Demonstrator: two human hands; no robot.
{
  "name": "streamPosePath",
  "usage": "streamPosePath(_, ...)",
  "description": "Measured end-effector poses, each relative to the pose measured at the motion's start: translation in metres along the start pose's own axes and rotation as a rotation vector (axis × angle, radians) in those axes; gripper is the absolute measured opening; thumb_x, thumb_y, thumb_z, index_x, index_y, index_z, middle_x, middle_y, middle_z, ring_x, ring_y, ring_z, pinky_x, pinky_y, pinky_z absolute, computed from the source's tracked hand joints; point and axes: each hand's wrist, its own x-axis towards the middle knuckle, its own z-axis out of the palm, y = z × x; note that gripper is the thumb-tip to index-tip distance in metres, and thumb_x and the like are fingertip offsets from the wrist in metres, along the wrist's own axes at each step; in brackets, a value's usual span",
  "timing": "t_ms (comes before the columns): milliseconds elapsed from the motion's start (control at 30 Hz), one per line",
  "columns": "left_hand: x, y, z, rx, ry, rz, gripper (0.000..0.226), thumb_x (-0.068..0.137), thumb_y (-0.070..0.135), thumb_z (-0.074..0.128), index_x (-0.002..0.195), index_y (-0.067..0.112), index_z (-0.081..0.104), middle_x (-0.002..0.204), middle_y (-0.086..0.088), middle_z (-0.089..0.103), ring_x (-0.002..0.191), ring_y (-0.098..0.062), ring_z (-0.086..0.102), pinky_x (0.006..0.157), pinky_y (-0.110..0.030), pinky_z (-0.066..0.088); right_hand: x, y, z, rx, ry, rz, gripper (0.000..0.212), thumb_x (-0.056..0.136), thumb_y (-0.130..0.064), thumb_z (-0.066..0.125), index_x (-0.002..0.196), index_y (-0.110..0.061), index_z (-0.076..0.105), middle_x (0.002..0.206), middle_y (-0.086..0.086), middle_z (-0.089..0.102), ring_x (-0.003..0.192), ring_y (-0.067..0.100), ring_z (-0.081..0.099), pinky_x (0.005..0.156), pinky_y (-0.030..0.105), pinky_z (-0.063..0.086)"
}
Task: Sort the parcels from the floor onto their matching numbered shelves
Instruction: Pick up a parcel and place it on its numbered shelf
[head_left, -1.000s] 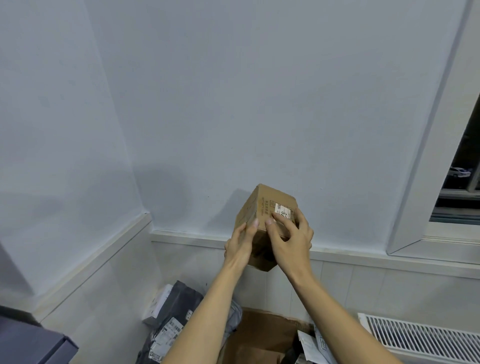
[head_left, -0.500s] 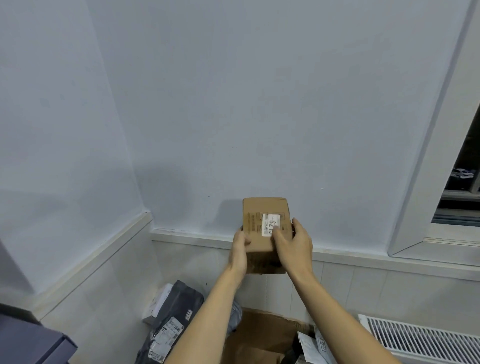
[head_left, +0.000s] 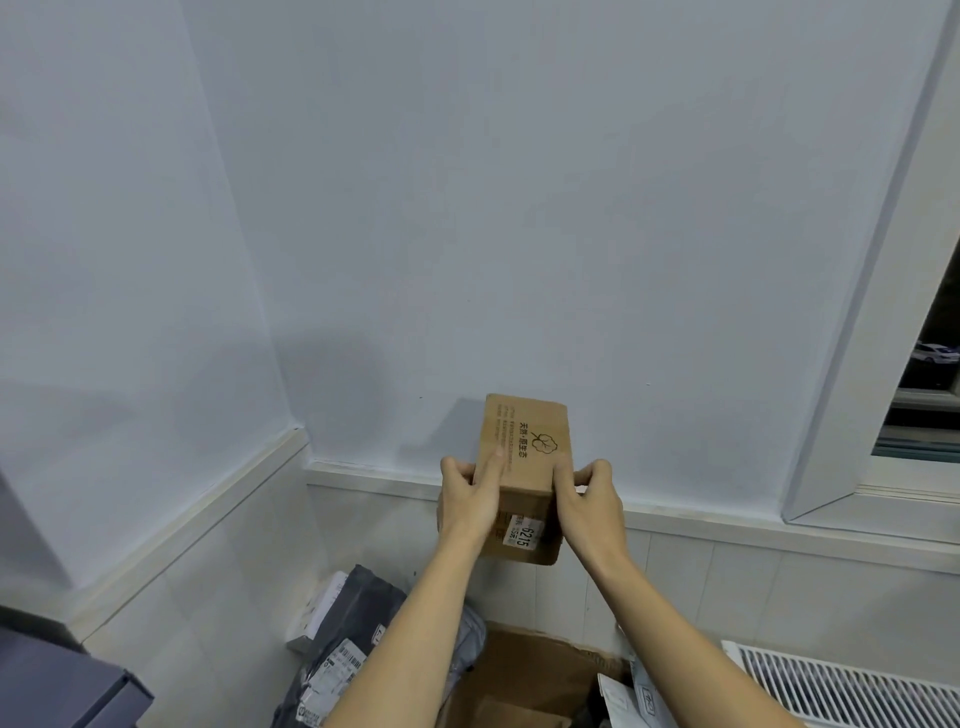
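Note:
A small brown cardboard box (head_left: 527, 452) is held up in front of the wall, at about chest height. Its upper face bears a printed leaf logo, and the face toward me carries a white label reading 6215. My left hand (head_left: 470, 496) grips its left side, thumb lying on the top face. My right hand (head_left: 587, 499) grips the right side. No shelves are in view.
On the floor below lie grey plastic mailer bags (head_left: 343, 649) with labels, a flattened brown carton (head_left: 524, 680) and white envelopes (head_left: 631, 696). A white radiator (head_left: 841, 686) sits low right. A window frame (head_left: 883, 312) stands right, and a dark ledge (head_left: 57, 680) low left.
Both hands have turned the box over: the labelled face rolled from the top down toward me, and the logo face came up. The hands shifted to the box's sides.

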Motion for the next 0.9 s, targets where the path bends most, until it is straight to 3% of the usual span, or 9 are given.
streamPosePath(100, 0.001, -0.002, 0.002, -0.090, -0.058, 0.015, 0.020, 0.099, 0.022, 0.056, 0.109, 0.019, 0.039, 0.125, -0.011, 0.059, 0.106, -0.019, 0.062, 0.087, -0.034, 0.055, 0.001, 0.003, -0.001, 0.025, -0.019, -0.033, 0.021, 0.100, -0.027, 0.051, 0.116, -0.016, 0.044, 0.110, -0.001, 0.059, 0.091, 0.012, 0.060, 0.068, 0.025, 0.051)
streamPosePath(200, -0.003, -0.002, 0.009, -0.063, -0.073, 0.070, 0.048, 0.100, 0.005, 0.045, 0.137, 0.029, 0.027, 0.142, -0.006, 0.046, 0.122, -0.020, 0.051, 0.102, -0.038, 0.047, 0.002, 0.006, 0.000, 0.039, -0.064, -0.132, 0.032, 0.098, -0.021, 0.053, 0.131, -0.020, 0.052, 0.123, -0.006, 0.058, 0.112, 0.010, 0.055, 0.084, 0.020, 0.050)
streamPosePath(267, -0.007, 0.004, 0.014, -0.037, -0.069, 0.071, 0.054, 0.100, 0.018, 0.049, 0.143, 0.039, 0.026, 0.141, -0.006, 0.039, 0.119, -0.020, 0.046, 0.103, -0.038, 0.044, 0.003, 0.009, 0.002, 0.008, -0.095, -0.197, 0.036, 0.098, -0.031, 0.051, 0.133, -0.030, 0.056, 0.128, -0.011, 0.058, 0.122, 0.012, 0.048, 0.096, 0.029, 0.048)
streamPosePath(333, -0.010, 0.006, 0.017, 0.033, -0.080, 0.008, 0.058, 0.092, 0.051, 0.057, 0.142, 0.051, 0.027, 0.129, -0.003, 0.028, 0.111, -0.021, 0.039, 0.100, -0.038, 0.041, 0.003, 0.009, 0.004, -0.070, -0.120, -0.218, 0.037, 0.099, -0.043, 0.044, 0.134, -0.041, 0.054, 0.133, -0.016, 0.056, 0.132, 0.014, 0.035, 0.110, 0.041, 0.035)
streamPosePath(500, -0.015, 0.005, 0.023, 0.056, -0.062, -0.109, 0.096, 0.056, 0.090, 0.056, 0.141, 0.059, 0.022, 0.120, -0.003, 0.022, 0.107, -0.022, 0.028, 0.105, -0.042, 0.036, 0.001, 0.003, 0.001, -0.148, -0.187, -0.165, 0.044, 0.099, -0.053, 0.030, 0.128, -0.042, 0.060, 0.148, -0.018, 0.042, 0.145, 0.022, 0.018, 0.118, 0.049, 0.015)
streamPosePath(600, -0.015, 0.006, 0.024, 0.049, -0.062, -0.177, 0.108, 0.042, 0.094, 0.056, 0.139, 0.063, 0.019, 0.131, -0.010, 0.026, 0.118, -0.028, 0.033, 0.109, -0.048, 0.036, -0.004, 0.001, -0.002, -0.153, -0.236, -0.145, 0.044, 0.102, -0.050, 0.027, 0.137, -0.040, 0.052, 0.149, -0.018, 0.039, 0.145, 0.019, 0.018, 0.119, 0.045, 0.014)
streamPosePath(733, -0.014, 0.004, 0.018, 0.052, -0.031, -0.164, 0.104, 0.061, 0.077, 0.072, 0.145, 0.055, 0.016, 0.139, -0.011, 0.025, 0.127, -0.029, 0.031, 0.107, -0.044, 0.035, -0.013, 0.005, -0.001, -0.086, -0.270, -0.158, 0.057, 0.095, -0.066, 0.021, 0.141, -0.043, 0.047, 0.146, -0.019, 0.045, 0.138, 0.011, 0.032, 0.116, 0.046, 0.025)
streamPosePath(833, -0.013, 0.001, 0.016, 0.078, -0.011, -0.162, 0.108, 0.056, 0.078, 0.074, 0.144, 0.056, 0.015, 0.137, -0.010, 0.025, 0.124, -0.029, 0.029, 0.110, -0.048, 0.033, -0.016, 0.014, 0.005, -0.011, -0.300, -0.147, 0.063, 0.087, -0.080, 0.019, 0.136, -0.051, 0.047, 0.139, -0.022, 0.051, 0.132, 0.004, 0.044, 0.111, 0.044, 0.037)
streamPosePath(900, -0.012, -0.004, 0.014, 0.094, -0.012, -0.142, 0.111, 0.053, 0.080, 0.073, 0.143, 0.057, 0.014, 0.136, -0.009, 0.025, 0.123, -0.029, 0.030, 0.110, -0.051, 0.034, -0.019, 0.013, 0.006, 0.009, -0.297, -0.146, 0.058, 0.092, -0.075, 0.023, 0.134, -0.047, 0.050, 0.133, -0.020, 0.056, 0.124, 0.003, 0.051, 0.105, 0.039, 0.045)
